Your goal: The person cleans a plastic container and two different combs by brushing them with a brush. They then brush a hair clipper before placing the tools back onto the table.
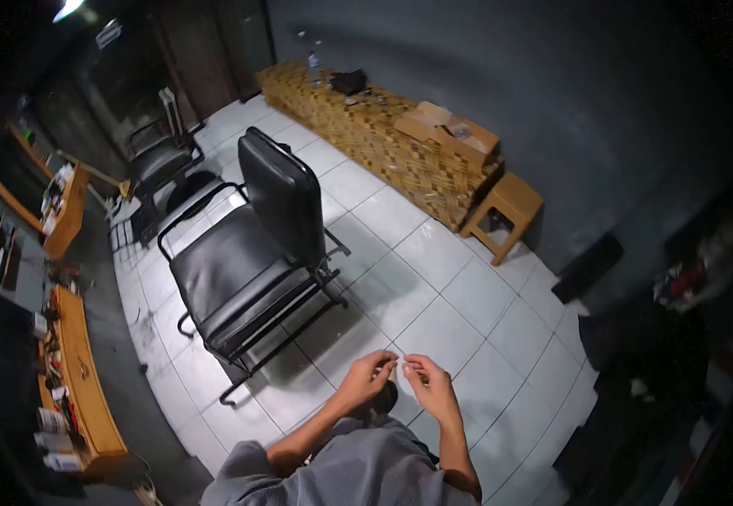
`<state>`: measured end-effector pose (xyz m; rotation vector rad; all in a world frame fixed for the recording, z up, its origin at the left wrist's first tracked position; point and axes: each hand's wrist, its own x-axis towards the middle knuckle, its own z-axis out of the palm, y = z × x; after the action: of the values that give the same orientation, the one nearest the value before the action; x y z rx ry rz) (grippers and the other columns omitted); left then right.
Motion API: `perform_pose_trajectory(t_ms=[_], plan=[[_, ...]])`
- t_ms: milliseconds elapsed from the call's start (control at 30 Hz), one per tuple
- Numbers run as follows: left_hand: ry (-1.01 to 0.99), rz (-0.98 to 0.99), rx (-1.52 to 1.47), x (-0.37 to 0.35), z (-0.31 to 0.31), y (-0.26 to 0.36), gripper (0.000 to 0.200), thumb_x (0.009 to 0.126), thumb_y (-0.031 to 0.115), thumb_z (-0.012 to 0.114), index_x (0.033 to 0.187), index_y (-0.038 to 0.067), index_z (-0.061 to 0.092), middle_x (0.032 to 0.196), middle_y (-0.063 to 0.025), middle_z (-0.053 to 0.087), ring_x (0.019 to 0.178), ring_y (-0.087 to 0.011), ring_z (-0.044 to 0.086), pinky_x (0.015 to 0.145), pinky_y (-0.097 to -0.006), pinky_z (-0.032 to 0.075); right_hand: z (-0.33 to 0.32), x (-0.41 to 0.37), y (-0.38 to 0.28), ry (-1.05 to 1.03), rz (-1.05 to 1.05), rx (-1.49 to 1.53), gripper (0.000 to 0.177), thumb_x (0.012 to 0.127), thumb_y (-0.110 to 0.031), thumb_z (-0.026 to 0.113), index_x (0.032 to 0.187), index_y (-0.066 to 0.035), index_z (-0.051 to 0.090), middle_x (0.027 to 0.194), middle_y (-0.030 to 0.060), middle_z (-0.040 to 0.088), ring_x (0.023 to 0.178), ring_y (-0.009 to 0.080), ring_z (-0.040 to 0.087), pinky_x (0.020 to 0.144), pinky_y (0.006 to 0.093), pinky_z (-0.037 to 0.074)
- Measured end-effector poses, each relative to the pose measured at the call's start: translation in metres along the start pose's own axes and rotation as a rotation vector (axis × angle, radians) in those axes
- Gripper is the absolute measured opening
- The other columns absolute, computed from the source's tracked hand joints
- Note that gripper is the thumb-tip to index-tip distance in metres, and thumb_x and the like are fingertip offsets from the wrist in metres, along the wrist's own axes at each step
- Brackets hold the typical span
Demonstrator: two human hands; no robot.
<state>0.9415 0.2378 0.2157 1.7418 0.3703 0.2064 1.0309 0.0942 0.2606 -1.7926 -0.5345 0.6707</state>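
Note:
My left hand (370, 376) and my right hand (429, 386) are held close together in front of my body, above the tiled floor. The fingers of each are curled into a pinch, fingertips facing across a narrow gap. Whatever they hold, if anything, is too small to make out. Ahead and to the left of my hands stands a black barber chair (230, 266) with a padded back and a metal frame, apart from both hands. Part of a dark shoe (390, 396) shows below them.
A second black chair (164, 164) stands farther back. Along the dark wall runs a woven-covered bench (366, 135) bearing a cardboard box (476, 150), beside a brown stool (510, 202). On the left, a wooden shelf (88, 371) holds bottles and tools. Dark items lie at the right.

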Motion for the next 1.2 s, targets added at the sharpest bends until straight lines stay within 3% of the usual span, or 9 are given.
perform_pose_trajectory(t_ms=[67,200,233,433,600,733,867,967,1200], plan=[[-0.002,-0.065,-0.005,0.043,-0.001,0.027,0.023,0.094,0.013,0.055,0.111,0.000,0.059,0.096,-0.0140,0.067,0.085,-0.0213,0.066,0.075,-0.0324,0.053,-0.024,0.033,-0.014,-0.040,0.012,-0.052,0.028,0.092,-0.016,0.060,0.116,0.000,0.059,0.098,0.0118,0.068,0.091,0.0167,0.065,0.079,0.0285,0.051],[0.033,0.007,-0.038,0.118,0.015,0.031,0.021,0.094,0.013,0.055,0.109,-0.001,0.059,0.093,-0.0134,0.068,0.084,-0.0192,0.066,0.075,-0.0322,0.052,-0.071,0.090,-0.006,-0.107,-0.002,-0.077,0.029,0.093,-0.016,0.059,0.116,0.001,0.058,0.100,0.0112,0.067,0.090,0.0160,0.065,0.080,0.0281,0.051],[-0.010,-0.052,-0.015,0.138,0.017,0.034,0.025,0.095,0.018,0.056,0.114,0.002,0.059,0.098,-0.0119,0.068,0.092,-0.0195,0.066,0.082,-0.0332,0.052,-0.081,0.103,0.002,-0.090,0.002,-0.038,0.029,0.093,-0.016,0.059,0.116,0.002,0.058,0.099,0.0108,0.067,0.089,0.0155,0.065,0.079,0.0275,0.051],[-0.136,-0.031,0.039,0.257,0.031,0.034,0.023,0.094,0.014,0.055,0.112,0.001,0.059,0.098,-0.0123,0.069,0.092,-0.0196,0.066,0.081,-0.0331,0.052,-0.144,0.197,0.053,-0.108,0.127,0.104,0.027,0.094,-0.015,0.057,0.115,0.003,0.058,0.095,0.0088,0.066,0.082,0.0132,0.064,0.071,0.0245,0.051],[-0.015,-0.013,-0.011,0.366,0.048,0.025,0.022,0.091,0.014,0.058,0.107,-0.001,0.060,0.088,-0.0156,0.067,0.079,-0.0246,0.067,0.073,-0.0336,0.052,-0.203,0.319,0.063,-0.206,0.133,0.113,0.026,0.094,-0.015,0.057,0.113,0.002,0.059,0.093,0.0083,0.066,0.081,0.0126,0.063,0.070,0.0240,0.050],[0.128,-0.091,0.098,0.463,0.063,0.031,0.023,0.092,0.016,0.057,0.107,0.000,0.060,0.089,-0.0153,0.067,0.079,-0.0243,0.067,0.073,-0.0345,0.052,-0.260,0.432,0.028,-0.256,-0.026,-0.058,0.026,0.094,-0.017,0.059,0.112,0.002,0.059,0.091,0.0081,0.066,0.084,0.0125,0.063,0.074,0.0242,0.049],[0.191,-0.055,0.024,0.548,0.068,0.081,0.024,0.094,0.017,0.055,0.109,-0.001,0.058,0.091,-0.0155,0.067,0.083,-0.0227,0.066,0.075,-0.0346,0.051,-0.301,0.529,0.003,-0.300,0.028,0.135,0.027,0.094,-0.018,0.058,0.112,0.001,0.059,0.092,0.0094,0.066,0.085,0.0142,0.064,0.076,0.0271,0.051],[0.144,-0.187,0.004,0.593,0.056,0.088,0.029,0.096,0.023,0.055,0.114,0.002,0.058,0.097,-0.0126,0.067,0.088,-0.0178,0.063,0.080,-0.0324,0.050,-0.313,0.595,-0.002,-0.358,0.016,0.079,0.027,0.094,-0.017,0.059,0.113,0.001,0.058,0.093,0.0095,0.066,0.086,0.0151,0.065,0.076,0.0282,0.052],[0.341,-0.329,-0.060,0.687,0.001,0.052,0.024,0.095,0.016,0.055,0.112,0.000,0.059,0.094,-0.0101,0.068,0.090,-0.0138,0.064,0.078,-0.0285,0.050,-0.284,0.742,-0.017,-0.487,-0.023,0.036,0.024,0.094,-0.015,0.057,0.112,0.001,0.058,0.094,0.0084,0.066,0.084,0.0124,0.063,0.074,0.0254,0.050]])
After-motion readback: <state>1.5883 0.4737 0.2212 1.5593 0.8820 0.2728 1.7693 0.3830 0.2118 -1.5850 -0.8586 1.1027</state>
